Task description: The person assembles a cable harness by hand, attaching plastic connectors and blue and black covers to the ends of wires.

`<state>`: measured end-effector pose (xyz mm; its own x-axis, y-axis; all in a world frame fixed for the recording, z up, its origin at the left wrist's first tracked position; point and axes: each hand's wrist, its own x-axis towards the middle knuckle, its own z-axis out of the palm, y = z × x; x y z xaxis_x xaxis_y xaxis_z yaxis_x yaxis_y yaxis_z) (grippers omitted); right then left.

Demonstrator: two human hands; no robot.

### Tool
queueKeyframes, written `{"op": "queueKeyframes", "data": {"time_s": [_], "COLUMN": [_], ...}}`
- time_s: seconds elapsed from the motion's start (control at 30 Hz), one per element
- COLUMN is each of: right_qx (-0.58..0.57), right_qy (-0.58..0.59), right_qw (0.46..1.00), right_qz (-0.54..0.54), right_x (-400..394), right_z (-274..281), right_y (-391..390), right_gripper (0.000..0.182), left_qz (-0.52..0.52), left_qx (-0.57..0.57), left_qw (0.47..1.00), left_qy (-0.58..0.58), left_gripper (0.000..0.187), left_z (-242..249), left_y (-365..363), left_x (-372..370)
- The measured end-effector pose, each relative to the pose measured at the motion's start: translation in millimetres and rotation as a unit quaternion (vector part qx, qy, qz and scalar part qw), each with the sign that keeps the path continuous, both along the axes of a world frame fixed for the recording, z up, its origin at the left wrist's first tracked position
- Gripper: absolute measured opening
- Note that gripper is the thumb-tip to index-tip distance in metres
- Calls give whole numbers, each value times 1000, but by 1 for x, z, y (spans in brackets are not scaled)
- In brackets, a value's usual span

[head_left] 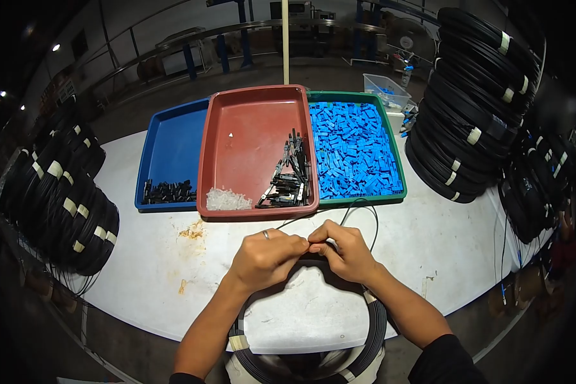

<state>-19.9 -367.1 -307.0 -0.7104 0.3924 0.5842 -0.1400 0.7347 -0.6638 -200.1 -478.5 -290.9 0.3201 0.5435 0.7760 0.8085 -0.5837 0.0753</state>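
My left hand [265, 257] and my right hand [344, 253] meet above the middle of the table, thumbs and fingertips pinched together. Both are closed on a thin black cable [376, 221], whose loose end loops up behind my fingers toward the trays. The exact spot between the fingertips is hidden, so any small part there cannot be made out. Below my hands, a coil of black cable [379, 320] bound with pale tape leans over the table's front edge, against my lap.
A red tray [253, 137] holds clear small pieces and black parts. Beside it stand a blue tray [176, 137] with black parts and a green tray [400, 173] full of blue connectors [352, 150]. Tall stacks of cable coils [473, 109] flank the white table [153, 256].
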Motion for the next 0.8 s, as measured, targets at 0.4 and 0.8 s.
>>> {"op": "queueKeyframes", "data": {"time_s": [0.4, 0.8], "right_qx": [-26, 338], "right_qy": [-31, 108], "right_qw": [999, 935], "right_qz": [1, -22], "right_x": [3, 3], "right_z": [0, 8], "right_y": [-1, 8], "right_gripper": [13, 14], "left_qz": [-12, -56], "left_qx": [-9, -263], "left_qw": [999, 861], "left_qy": [30, -431], "left_gripper": [20, 16], "left_z": [-4, 2], "left_y": [1, -5], "left_x": [-2, 5]}}
